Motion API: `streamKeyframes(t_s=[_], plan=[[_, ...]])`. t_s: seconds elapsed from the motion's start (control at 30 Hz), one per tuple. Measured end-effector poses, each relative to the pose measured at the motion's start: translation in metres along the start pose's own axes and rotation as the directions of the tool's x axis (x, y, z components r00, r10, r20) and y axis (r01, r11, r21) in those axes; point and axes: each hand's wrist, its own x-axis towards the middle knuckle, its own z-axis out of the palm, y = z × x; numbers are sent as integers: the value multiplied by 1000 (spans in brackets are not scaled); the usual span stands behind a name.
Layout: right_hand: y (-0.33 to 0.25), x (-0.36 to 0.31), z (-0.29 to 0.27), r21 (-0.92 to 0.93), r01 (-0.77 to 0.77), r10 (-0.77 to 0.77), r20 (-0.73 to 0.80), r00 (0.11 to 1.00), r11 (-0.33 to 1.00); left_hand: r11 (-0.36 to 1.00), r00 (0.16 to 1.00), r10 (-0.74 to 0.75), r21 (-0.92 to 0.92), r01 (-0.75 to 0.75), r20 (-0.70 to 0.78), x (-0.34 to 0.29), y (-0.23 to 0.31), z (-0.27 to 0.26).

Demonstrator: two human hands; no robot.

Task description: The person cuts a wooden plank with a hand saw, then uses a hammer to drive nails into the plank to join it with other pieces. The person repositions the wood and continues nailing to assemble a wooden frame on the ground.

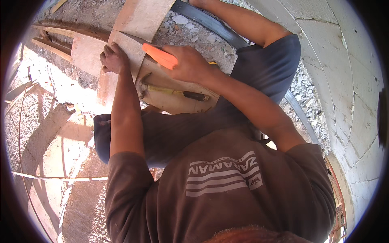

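My right hand [188, 65] is closed round the orange handle [160, 55] of a hand saw. The thin saw blade [133, 39] runs to the upper left, lying across a long wooden board [139, 18]. With bent fingers, my left hand [114, 59] grips and presses the board just below the blade. A claw hammer [166, 90] with a yellow and black handle lies on a wooden panel [174, 105] between my legs. The saw's teeth and the depth of any cut cannot be made out.
Another flat wooden piece [86, 52] lies under the board at left, beside narrow timber strips [52, 47]. A grey metal bar [214, 25] crosses the rubble behind my bent leg. A pale block wall [336, 81] rises on the right. Sunlit concrete [44, 141] is at left.
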Motion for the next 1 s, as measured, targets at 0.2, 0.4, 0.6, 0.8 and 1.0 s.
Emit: streamKeyframes(t_s=[0.2, 0.4, 0.6, 0.8, 1.0], plan=[[-27, -125, -60, 4, 6, -6, -28, 1000, 1000, 999, 1000, -7, -44, 7, 5, 0, 1, -2], [-37, -146, -67, 44, -108, 107, 23, 994, 993, 1000, 1000, 20, -24, -20, -11, 0, 2, 2], [8, 12, 8, 58, 58, -52, -104, 993, 997, 1000, 1000, -10, -14, 11, 26, -1, 5, -5], [-70, -175, -96, 106, -207, 200, 72, 977, 973, 999, 1000, 24, -25, -24, 16, 1, 4, -2], [-2, -9, -1, 12, -11, 12, -69, 998, 1000, 1000, 1000, 2, 10, -2, 1, 2, 0, 2]])
